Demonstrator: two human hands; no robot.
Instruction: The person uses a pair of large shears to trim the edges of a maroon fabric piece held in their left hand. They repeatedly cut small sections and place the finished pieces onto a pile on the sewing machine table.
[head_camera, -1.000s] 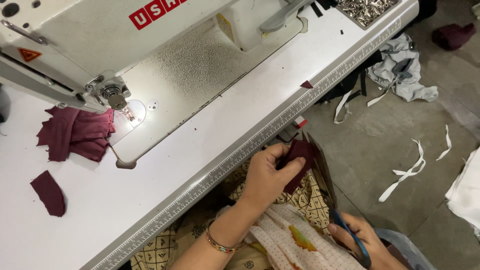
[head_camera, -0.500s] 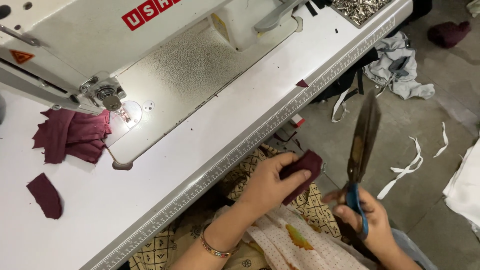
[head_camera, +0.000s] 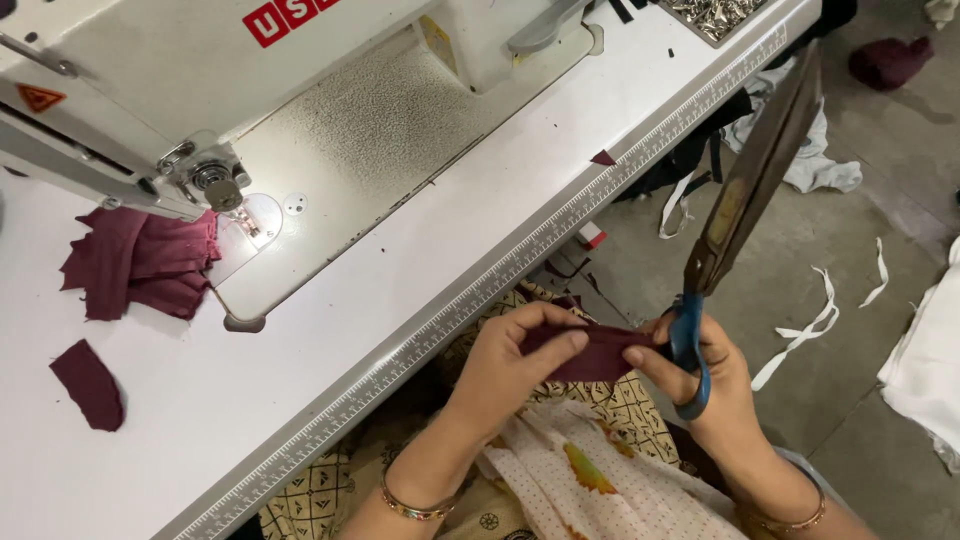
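matt maroon cloth piece (head_camera: 598, 352), dull metal scissors (head_camera: 745, 195) with blue plastic handles

Scissors (head_camera: 745, 190) raised, blades now pointing up; maroon fabric piece (head_camera: 598, 352) now pinched between both hands, off the bench edge.

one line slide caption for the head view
Both hands pinch a maroon fabric piece, right hand gripping blue-handled scissors, beside a white sewing table.

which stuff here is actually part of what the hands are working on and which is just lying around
In hand:
- small maroon fabric piece, pinched by left hand and right hand
- blue-handled scissors, in right hand, blades up

Lying about:
- maroon fabric pile beside white sewing machine
- lone maroon scrap on white table
- white cloth strips on floor
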